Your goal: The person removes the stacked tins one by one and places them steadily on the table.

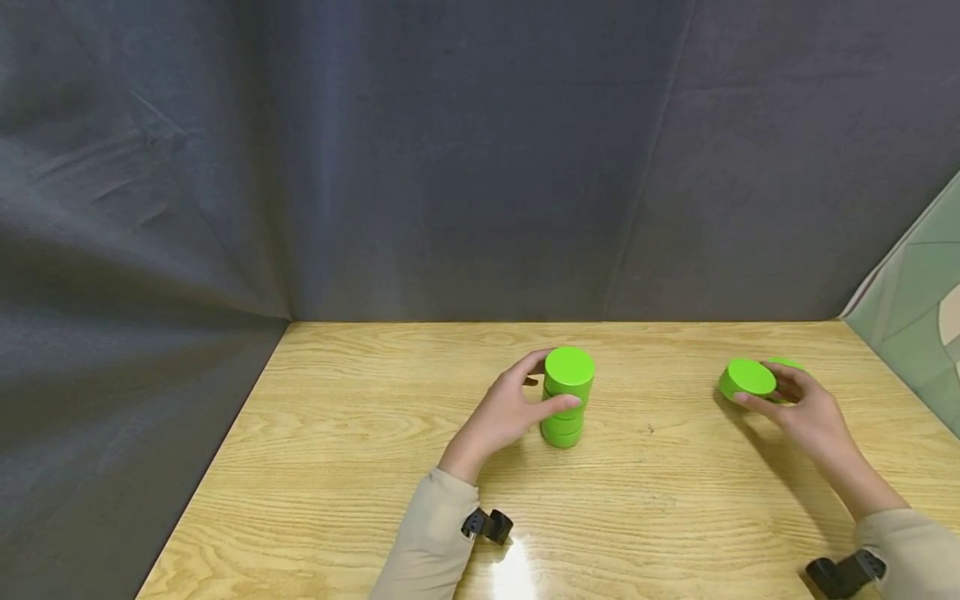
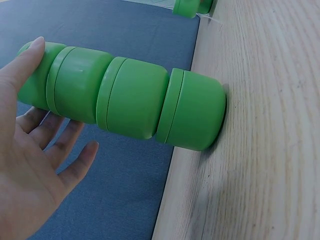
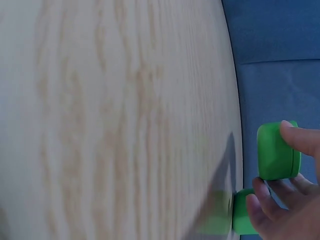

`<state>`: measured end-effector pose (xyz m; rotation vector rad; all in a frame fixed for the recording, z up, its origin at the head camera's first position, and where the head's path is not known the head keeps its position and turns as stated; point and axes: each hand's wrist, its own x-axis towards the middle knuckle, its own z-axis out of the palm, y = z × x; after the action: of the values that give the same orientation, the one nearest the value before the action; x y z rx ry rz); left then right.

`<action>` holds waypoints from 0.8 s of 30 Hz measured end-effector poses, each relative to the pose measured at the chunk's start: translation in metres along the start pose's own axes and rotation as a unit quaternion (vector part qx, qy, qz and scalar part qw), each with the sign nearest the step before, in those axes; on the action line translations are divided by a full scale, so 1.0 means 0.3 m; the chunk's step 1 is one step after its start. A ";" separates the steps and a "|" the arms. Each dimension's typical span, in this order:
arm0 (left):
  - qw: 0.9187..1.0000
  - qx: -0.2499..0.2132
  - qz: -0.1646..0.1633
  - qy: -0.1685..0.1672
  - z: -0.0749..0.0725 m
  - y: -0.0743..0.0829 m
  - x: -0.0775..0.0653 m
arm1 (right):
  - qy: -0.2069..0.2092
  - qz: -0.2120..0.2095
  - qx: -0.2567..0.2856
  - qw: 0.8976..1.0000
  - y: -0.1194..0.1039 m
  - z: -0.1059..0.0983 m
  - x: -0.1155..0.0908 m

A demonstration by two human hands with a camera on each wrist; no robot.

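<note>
A stack of several green round lidded jars (image 1: pixel 562 425) stands upright on the wooden table, slightly uneven where one jar meets the other. My left hand (image 1: pixel 510 407) holds the topmost jar (image 2: pixel 36 82) between thumb and fingers; its lower fingers spread out beside the stack. Off to the right, my right hand (image 1: pixel 808 408) pinches another green jar (image 1: pixel 748 378) between thumb and fingers. In the right wrist view this held jar (image 3: pixel 276 151) is raised above the table. One more green jar (image 3: pixel 241 212) stands on the table behind the right hand, partly hidden by its fingers.
The light wooden table (image 1: pixel 337 467) ends at a dark grey cloth wall (image 1: pixel 465 208) at the back and left. A pale green patterned panel (image 1: pixel 911 292) borders the right side. Each wrist carries a black strap with a camera (image 1: pixel 495 527).
</note>
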<state>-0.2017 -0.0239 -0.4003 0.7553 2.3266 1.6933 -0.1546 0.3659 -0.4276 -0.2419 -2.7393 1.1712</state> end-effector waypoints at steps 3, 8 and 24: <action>1.000 -0.001 0.000 0.000 0.000 -0.001 0.000 | -0.006 -0.003 -0.007 1.000 0.007 0.002 0.004; 1.000 -0.001 0.001 0.000 0.001 -0.002 0.000 | -0.020 -0.005 -0.020 1.000 0.014 0.004 0.007; 1.000 0.006 0.012 -0.001 -0.001 0.002 0.001 | -0.047 0.000 -0.029 0.998 0.023 0.012 0.015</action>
<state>-0.2020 -0.0238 -0.3997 0.7912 2.3381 1.6889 -0.1590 0.3690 -0.4348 -0.1984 -2.8576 1.1316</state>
